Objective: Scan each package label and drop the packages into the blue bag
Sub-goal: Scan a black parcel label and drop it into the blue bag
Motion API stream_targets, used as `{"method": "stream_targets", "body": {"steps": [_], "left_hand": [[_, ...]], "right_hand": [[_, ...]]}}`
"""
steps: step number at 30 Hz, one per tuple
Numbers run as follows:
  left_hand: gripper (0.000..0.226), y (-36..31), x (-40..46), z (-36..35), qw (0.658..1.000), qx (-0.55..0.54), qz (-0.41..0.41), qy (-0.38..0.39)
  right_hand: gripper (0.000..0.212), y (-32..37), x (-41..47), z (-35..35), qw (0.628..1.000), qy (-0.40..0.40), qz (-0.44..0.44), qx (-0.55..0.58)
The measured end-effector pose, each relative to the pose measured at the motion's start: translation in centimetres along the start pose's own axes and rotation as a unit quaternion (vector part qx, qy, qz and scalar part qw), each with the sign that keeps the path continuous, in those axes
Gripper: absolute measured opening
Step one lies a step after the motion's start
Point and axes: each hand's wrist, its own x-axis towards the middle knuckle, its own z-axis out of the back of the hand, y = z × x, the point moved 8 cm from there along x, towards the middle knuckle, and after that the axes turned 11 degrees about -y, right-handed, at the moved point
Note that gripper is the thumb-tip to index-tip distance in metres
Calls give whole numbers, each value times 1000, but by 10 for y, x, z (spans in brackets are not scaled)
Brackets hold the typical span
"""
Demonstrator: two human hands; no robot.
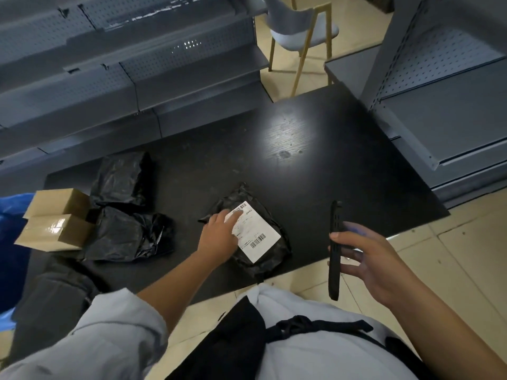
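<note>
A black plastic package [263, 256] with a white barcode label [256, 231] lies near the front edge of the black table [315, 171]. My left hand [219, 233] rests flat on its left side, fingers touching the label. My right hand [367, 259] holds a black phone [335, 250] upright, edge-on, to the right of the package. Two more black packages [120, 176] [129, 234] and two brown cardboard boxes [59, 201] [55, 231] lie at the table's left. The blue bag [11, 223] shows at the left edge, mostly out of view.
Grey perforated metal shelving [123, 64] stands behind the table and another shelving unit [444, 91] to the right. A grey chair [299, 26] with wooden legs is beyond. A dark grey package [55, 294] lies at the front left. Beige tiled floor [452, 256] is under me.
</note>
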Motion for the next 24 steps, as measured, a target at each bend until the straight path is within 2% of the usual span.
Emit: {"method": "stream_targets", "body": {"steps": [2,4,6,8,10,12,14,15,19,24], "left_hand": [[73,6,-16,-1,984,-136,102,-59],[85,6,-34,-13,963,-202,169,-63],[96,2,-44,-27,957,-216,189,-35],[101,4,-45,-41,966,-195,173,5],[99,12,-40,-46,977,-164,132,25],[96,22,-35,-46,985,-149,84,32],[93,33,-31,-46,985,-156,53,40],[93,39,-30,-47,984,-162,46,50],[94,51,-32,-52,981,-170,31,87],[95,53,-29,-50,982,-166,7,93]], "right_hand": [[38,2,-2,-12,1000,0,3,-19],[39,7,-5,-27,998,3,12,-65],[39,14,-6,-41,988,8,30,-151],[38,23,-8,-58,961,23,59,-270],[46,33,-9,-75,895,36,100,-433],[50,39,-10,-92,787,36,127,-602],[49,38,-9,-109,700,37,116,-704],[48,35,-9,-117,677,41,99,-728],[47,17,-10,-143,650,57,40,-757],[47,5,-16,-163,658,46,16,-751]]}}
